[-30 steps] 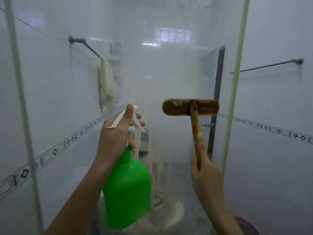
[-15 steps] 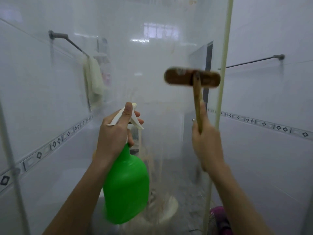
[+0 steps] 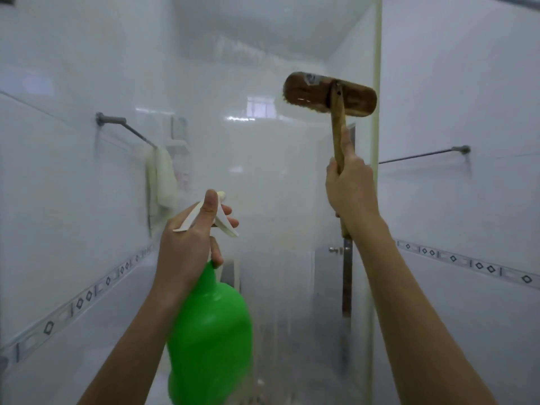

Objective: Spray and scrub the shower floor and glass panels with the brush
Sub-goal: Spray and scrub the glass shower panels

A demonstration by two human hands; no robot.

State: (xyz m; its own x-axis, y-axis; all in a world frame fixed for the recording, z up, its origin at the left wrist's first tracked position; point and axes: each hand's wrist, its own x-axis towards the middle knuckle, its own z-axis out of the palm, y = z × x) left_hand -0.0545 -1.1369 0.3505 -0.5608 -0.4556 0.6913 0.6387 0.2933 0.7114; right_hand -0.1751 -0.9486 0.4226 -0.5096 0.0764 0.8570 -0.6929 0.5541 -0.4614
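Here, in the head view, a green spray bottle [image 3: 213, 340] is held low and left of centre by the left hand [image 3: 187, 247]. The left fingers [image 3: 230, 222] are curled round the bottle's neck and white trigger, and the thumb is laid along the top of the white spray head. The nozzle is pointed at the glass panel [image 3: 277, 176], which is misted and streaked with pale runs lower down. The bottle's lower edge is blurred.

A wooden brush [image 3: 338, 127] is gripped by the right hand [image 3: 349, 191], which is raised higher than the left. The right fingers [image 3: 347, 141] are closed round the handle, with the forefinger stretched up along it. The handle is held almost upright, and its end is seen below the hand, beside the wrist. The brush head [image 3: 309, 93] is set crosswise at the top, tilted down a little to the right, near the upper right part of the glass panel and just beside the pale frame strip [image 3: 377, 48] at the panel's edge. Whether the bristles are pressed on the glass cannot be told.

A grey towel rail [image 3: 128, 131] is fixed on the left wall, and a pale cloth [image 3: 162, 179] is hung from it. A second thin rail [image 3: 420, 155] is mounted on the right wall. A border [image 3: 479, 265] of diamond-patterned tiles is laid along both walls.
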